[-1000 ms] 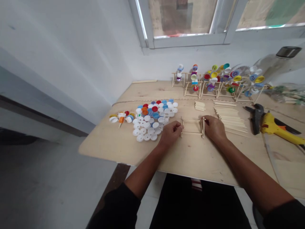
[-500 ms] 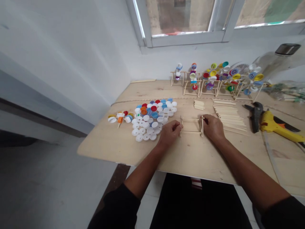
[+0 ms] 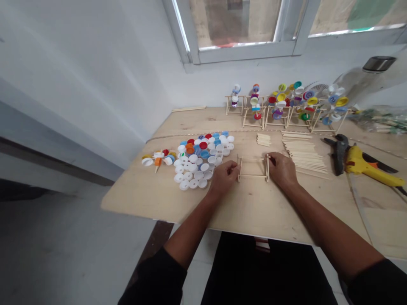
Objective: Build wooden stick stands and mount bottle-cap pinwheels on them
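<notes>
A small wooden stick frame (image 3: 253, 176) stands on the table in front of me, made of thin pale sticks joined into a box-like shape. At its left end, the pinched fingers of my left hand (image 3: 225, 178) grip the upright sticks. My right hand (image 3: 282, 170) pinches the top corner at the opposite end, its fingertips partly hidden. Beside my left hand spreads a cluster of plastic bottle caps (image 3: 193, 167), mostly white with some blue, red and orange. Loose wooden sticks (image 3: 307, 156) lie just right of my right hand.
A yellow glue gun (image 3: 365, 167) with a black front rests at the right. Short sticks (image 3: 263, 139) lie behind the frame. Several stick stands with bottle-cap wheels (image 3: 280, 103) line the wall. A separate bottle-cap wheel (image 3: 158, 158) lies at the left, near the table edge (image 3: 133, 211).
The view has shifted slightly, so everything sits a little further left. Both hands stay at the two ends of the stick frame, with hardly any movement.
</notes>
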The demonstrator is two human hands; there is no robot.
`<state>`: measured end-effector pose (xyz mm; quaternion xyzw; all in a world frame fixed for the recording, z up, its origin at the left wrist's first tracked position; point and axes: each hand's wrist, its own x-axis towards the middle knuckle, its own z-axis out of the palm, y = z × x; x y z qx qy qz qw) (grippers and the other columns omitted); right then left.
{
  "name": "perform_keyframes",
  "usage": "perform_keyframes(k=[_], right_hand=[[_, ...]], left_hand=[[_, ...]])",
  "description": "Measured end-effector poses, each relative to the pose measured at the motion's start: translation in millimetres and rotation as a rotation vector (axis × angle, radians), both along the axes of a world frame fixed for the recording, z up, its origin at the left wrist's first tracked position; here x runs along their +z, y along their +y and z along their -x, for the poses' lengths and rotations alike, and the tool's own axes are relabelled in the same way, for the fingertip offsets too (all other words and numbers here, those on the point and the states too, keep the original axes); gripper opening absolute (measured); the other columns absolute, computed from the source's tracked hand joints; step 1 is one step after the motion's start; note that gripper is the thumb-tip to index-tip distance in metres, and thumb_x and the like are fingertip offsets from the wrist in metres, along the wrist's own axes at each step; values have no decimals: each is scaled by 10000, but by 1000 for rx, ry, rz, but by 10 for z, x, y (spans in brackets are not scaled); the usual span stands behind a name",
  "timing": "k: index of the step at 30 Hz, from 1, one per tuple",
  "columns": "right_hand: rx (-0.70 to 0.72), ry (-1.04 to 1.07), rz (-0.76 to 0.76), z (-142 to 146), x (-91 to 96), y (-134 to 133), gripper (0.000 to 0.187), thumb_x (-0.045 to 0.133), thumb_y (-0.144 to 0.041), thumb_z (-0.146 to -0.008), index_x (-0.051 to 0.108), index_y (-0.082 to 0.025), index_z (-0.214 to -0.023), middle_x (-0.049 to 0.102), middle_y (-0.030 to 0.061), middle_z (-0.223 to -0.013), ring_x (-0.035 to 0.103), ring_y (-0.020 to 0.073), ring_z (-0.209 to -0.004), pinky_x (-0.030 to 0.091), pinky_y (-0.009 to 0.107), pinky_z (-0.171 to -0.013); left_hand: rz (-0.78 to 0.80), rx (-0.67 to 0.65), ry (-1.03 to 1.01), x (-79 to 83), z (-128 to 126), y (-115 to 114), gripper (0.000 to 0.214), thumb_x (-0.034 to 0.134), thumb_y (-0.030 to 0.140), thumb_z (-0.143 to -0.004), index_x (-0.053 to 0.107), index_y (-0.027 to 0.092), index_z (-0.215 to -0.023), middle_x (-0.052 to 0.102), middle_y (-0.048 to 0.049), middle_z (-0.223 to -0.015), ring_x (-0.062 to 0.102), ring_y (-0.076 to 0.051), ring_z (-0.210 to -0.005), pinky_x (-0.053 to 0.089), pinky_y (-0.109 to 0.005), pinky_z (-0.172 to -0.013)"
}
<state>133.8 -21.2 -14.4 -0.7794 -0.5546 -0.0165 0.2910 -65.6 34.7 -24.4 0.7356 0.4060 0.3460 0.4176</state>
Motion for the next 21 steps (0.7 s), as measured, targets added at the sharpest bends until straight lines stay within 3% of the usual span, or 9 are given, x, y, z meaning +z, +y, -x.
perform_keyframes(k=[13,21], right_hand=[[30,-30,13,-6,-3,-10,267,497,-277,-801,709,-186,-935,723,82,-869,624,206,-737,418,286,-643],[29,-62,59,-4,-2,-9,196,503,-303,-809,670,-201,-793,693,65,-769,593,194,-673,348,275,-573]], left_hand=[[15,-2,-2,-4,-5,-9,281,523,396,-809,554,172,-643,498,30,-564,464,-105,-552,343,-210,-510],[3,7,17,3,-5,-22,271,531,385,-808,559,176,-637,504,33,-552,462,-107,-542,333,-212,-509]])
